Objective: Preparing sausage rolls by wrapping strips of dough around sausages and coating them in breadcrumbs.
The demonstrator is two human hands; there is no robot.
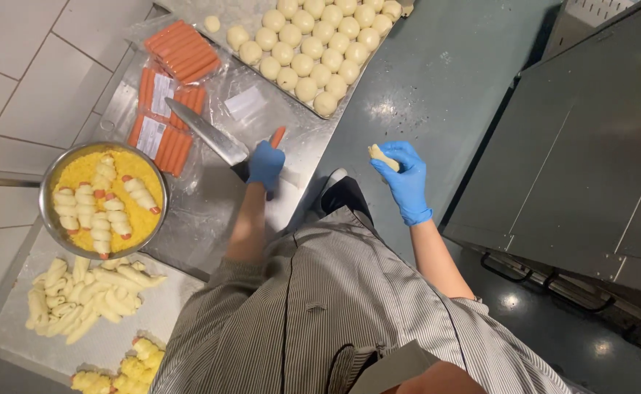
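Note:
My left hand [266, 165], in a blue glove, is closed on a short orange sausage piece [278, 136] above the steel counter [211, 211]. A large knife [205, 133] lies just left of it, its dark handle end against the hand. My right hand [406, 181], also gloved in blue, is out over the floor away from the counter and pinches a small pale strip of dough [382, 157] between its fingers.
A tray of several dough balls [307, 52] lies at the far end, with packs of sausages [182, 49] beside it. A metal bowl [45, 195] holds yellow crumbs and dough-wrapped sausages. Dough strips [87, 292] lie on a board. A dark cabinet [590, 146] stands to the right.

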